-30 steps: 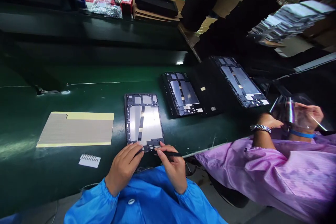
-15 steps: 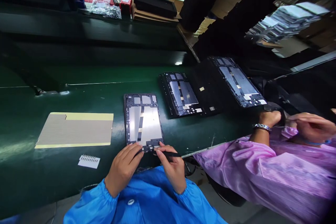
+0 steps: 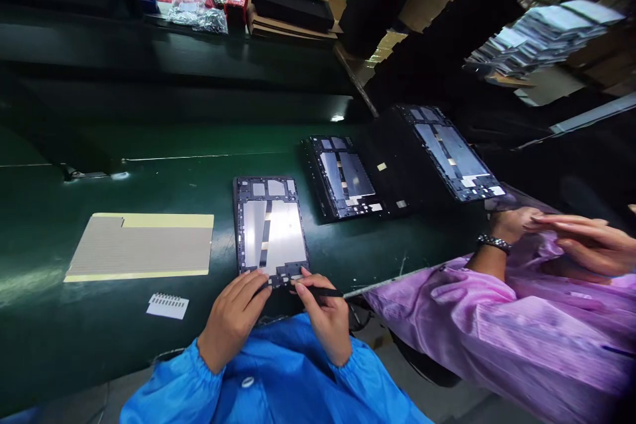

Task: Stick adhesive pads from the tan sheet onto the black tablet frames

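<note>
No text, label, brand, number or sign is legible anywhere in view.

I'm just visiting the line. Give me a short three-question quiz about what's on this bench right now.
1. True or false: the right hand holds a thin black tool.
2. How many open tablet frames lie on the green belt? A) one B) three C) five
3. Which hand rests fingertips on the near edge of the nearest tablet frame without a tool?

Key: 1. True. 2. B: the nearest one, the middle frame and the far frame. 3. The left hand.
</note>
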{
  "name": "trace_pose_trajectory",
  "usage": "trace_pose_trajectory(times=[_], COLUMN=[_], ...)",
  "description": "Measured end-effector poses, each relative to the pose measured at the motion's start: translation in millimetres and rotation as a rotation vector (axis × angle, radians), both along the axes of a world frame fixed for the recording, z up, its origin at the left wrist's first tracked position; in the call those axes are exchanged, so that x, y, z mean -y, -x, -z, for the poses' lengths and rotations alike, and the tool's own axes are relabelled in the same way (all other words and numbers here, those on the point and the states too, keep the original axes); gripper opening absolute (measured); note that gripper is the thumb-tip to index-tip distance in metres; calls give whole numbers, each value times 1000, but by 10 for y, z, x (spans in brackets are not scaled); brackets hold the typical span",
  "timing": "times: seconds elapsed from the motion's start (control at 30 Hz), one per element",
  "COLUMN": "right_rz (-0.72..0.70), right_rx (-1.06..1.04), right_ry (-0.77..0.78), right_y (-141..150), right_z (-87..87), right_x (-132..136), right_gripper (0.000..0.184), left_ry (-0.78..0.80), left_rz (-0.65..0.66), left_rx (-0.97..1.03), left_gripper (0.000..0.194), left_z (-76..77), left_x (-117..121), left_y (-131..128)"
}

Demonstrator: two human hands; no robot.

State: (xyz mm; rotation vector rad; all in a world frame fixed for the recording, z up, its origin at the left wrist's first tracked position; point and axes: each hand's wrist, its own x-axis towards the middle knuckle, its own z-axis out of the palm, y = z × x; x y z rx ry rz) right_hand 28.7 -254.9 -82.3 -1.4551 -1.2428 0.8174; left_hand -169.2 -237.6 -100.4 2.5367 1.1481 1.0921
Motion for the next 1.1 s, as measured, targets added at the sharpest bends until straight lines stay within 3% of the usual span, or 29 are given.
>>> trace_pose_trajectory(times=[0.77, 0.93, 1.1], right_rz=[7, 276, 138], right_rx=[-46, -192, -49], right_ry=[-2, 11, 43], right_y=[8, -269, -557], right_z=[25, 76, 42], right_x=[15, -34, -232], right_gripper=[9, 16, 18], left_ry=[-48, 5, 188], left_rz=[-17, -18, -21], left_rx=[-175, -166, -91], left_gripper=[20, 18, 21], left_z=[-110, -100, -263], left_x=[-51, -43, -24], left_y=[-65, -90, -59])
